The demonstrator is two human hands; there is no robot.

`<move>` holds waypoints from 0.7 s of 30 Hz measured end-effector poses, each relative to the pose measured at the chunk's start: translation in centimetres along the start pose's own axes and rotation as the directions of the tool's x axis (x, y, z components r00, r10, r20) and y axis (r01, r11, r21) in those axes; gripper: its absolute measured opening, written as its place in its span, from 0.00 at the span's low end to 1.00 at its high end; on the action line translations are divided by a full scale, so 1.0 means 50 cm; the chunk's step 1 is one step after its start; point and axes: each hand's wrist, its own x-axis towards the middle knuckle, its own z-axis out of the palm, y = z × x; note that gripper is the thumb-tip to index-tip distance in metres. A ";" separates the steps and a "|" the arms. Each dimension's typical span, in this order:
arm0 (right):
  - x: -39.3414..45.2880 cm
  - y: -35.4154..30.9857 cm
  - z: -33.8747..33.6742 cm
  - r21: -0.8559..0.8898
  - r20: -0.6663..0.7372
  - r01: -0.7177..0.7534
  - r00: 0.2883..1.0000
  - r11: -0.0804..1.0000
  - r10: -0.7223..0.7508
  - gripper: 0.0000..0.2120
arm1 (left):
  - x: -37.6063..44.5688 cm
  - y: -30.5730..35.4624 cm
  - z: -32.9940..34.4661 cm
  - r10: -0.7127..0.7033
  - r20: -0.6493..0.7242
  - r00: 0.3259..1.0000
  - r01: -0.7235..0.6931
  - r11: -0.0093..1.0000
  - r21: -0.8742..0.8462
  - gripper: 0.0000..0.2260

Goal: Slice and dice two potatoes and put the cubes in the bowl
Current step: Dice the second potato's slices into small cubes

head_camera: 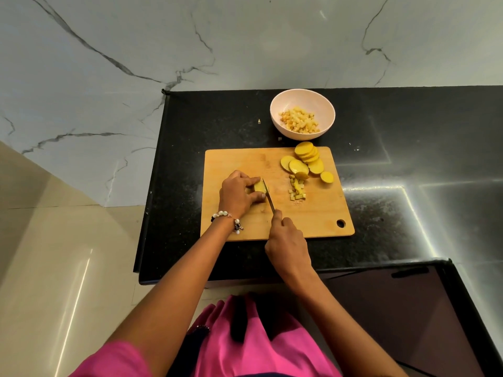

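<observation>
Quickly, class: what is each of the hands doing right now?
Left hand: fingers curled round the potato piece, holding it on the cutting board.
Right hand: gripping the knife.

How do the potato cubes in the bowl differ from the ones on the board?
The bowl cubes form a bigger heap, paler with some brownish bits; the board cubes are a small, brighter yellow cluster. The first sit inside the pink bowl; the second lie on the board beside round slices. Both are small diced potato.
</observation>
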 end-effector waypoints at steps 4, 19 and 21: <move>0.024 -0.003 -0.015 0.032 -0.035 0.009 0.999 0.999 -0.008 0.27 | -0.001 -0.004 -0.002 0.006 0.034 0.999 -0.007 1.000 0.011 0.23; 0.003 -0.013 0.006 -0.048 -0.009 0.041 0.999 0.998 -0.042 0.28 | -0.007 -0.001 0.000 -0.016 -0.010 1.000 0.015 0.999 -0.037 0.21; -0.007 -0.006 0.000 -0.002 -0.003 0.015 1.000 1.000 -0.015 0.28 | -0.009 -0.003 0.001 -0.016 -0.018 1.000 0.016 0.999 -0.042 0.21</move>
